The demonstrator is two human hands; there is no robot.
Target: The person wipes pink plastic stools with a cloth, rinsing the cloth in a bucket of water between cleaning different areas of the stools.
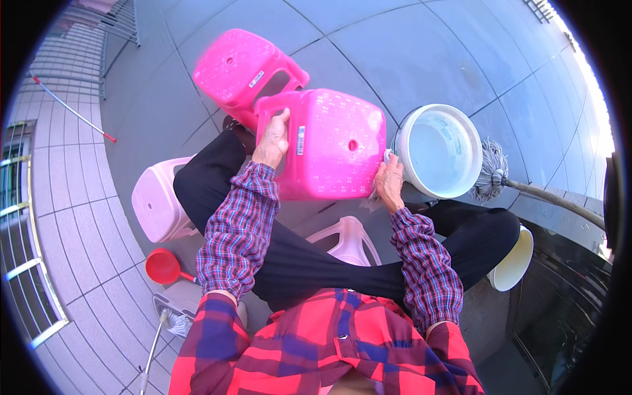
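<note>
A bright pink plastic stool [342, 145] is held up in front of my knees, its dotted seat with a small centre hole facing me. Along its left side, my left hand [273, 141] is closed around the frame beside an opening, the thumb on top. At the right edge, my right hand [390, 183] presses a pale, crumpled cloth [388, 157] against the stool's side. The fingers there are partly hidden behind the stool. Just right of that hand stands a white bucket [440, 109] with cloudy water in it.
A second pink stool [230, 62] stands farther off to the left. A paler pink stool [158, 201] and a red dipper [162, 266] are on my left. A string mop [490, 171] lies beyond the bucket; a cream bucket [513, 260] sits by my right knee. Railings line the left.
</note>
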